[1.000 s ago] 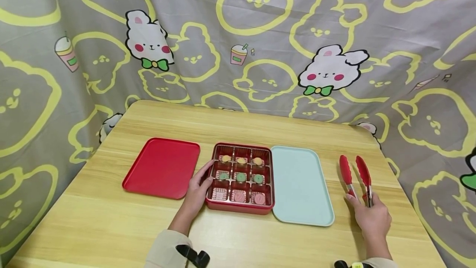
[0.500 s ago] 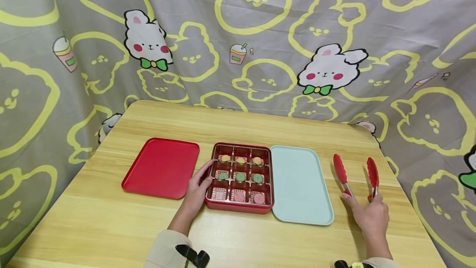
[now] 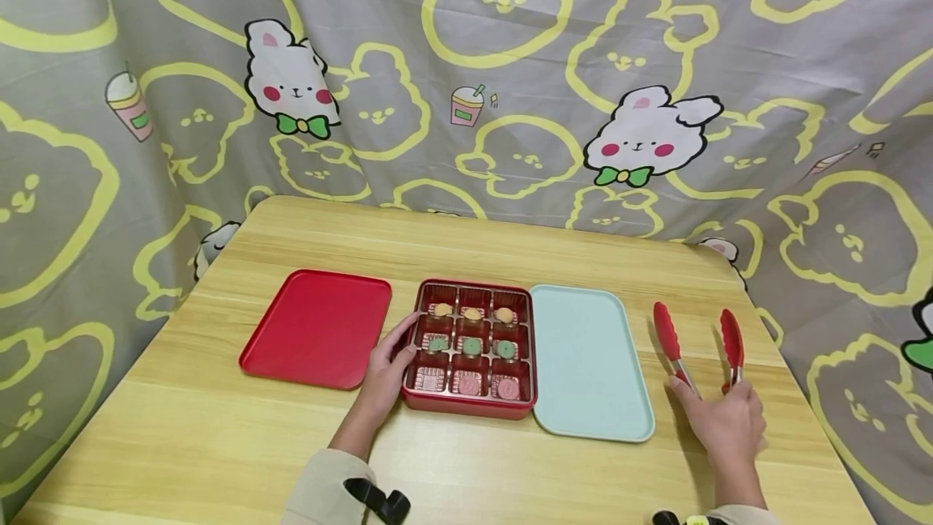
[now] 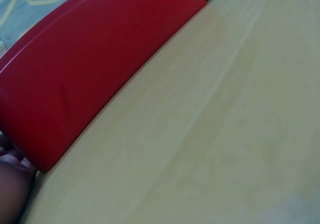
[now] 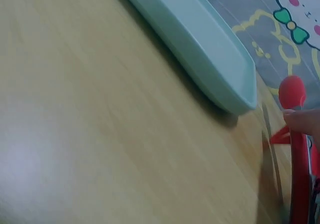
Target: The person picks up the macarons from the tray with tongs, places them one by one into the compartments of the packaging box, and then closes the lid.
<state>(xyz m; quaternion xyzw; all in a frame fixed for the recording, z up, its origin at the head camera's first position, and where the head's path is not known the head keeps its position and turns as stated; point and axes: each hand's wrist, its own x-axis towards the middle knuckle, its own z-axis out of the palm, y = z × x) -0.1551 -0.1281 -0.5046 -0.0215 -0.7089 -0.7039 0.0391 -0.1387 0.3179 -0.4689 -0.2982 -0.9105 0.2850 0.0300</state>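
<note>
A red box with a divided insert stands mid-table. Yellow pieces lie in its back row, green pieces in the middle row, and two pink pieces in the front row. The front-left compartment shows only its ribbed bottom. My left hand rests against the box's left side, its fingers stretched along the wall and its thumb at the rim. On the right, my right hand holds red-tipped tongs by the handles, their arms spread with nothing between the tips.
Left of the box lies a flat red lid. A pale blue tray stands close against the box's right side, between it and the tongs. Behind the wooden table hangs a grey patterned curtain.
The tongs' arms have spread wider apart in my right hand, between the first frame and the second. My left hand and the box have stayed in place.
</note>
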